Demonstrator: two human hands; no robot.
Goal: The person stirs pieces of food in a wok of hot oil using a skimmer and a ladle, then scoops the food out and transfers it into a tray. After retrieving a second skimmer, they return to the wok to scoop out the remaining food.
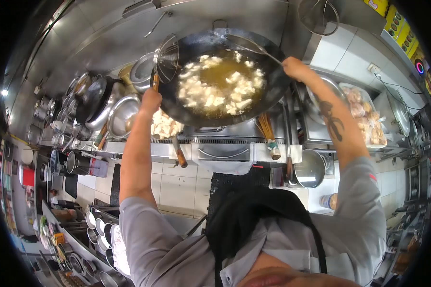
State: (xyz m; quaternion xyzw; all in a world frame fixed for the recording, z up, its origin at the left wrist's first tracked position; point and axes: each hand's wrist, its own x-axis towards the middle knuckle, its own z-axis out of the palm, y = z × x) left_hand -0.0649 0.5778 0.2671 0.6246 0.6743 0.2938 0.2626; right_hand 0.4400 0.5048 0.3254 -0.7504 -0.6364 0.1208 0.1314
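Note:
A large dark wok [275, 86] of yellowish oil [218, 73] stands in front of me. Many pale, irregular food pieces [203, 91] float in it. My left hand [151, 101] is wrapped round the wooden handle of a wire strainer [167, 58], raised at the wok's left rim. At the right rim, my right hand [297, 69] grips the handle of a metal ladle [254, 48], which reaches over the wok's far right inside. Its bowl shows only edge-on. Below my left hand, more pale pieces [165, 126] lie in a container, partly hidden by my forearm.
Metal bowls [123, 115] and stacked pans [93, 98] crowd the left. A bamboo brush [266, 128] lies before the wok. To the right are a bag of food [361, 112] and a metal pot [310, 168]. Another strainer [319, 16] hangs above.

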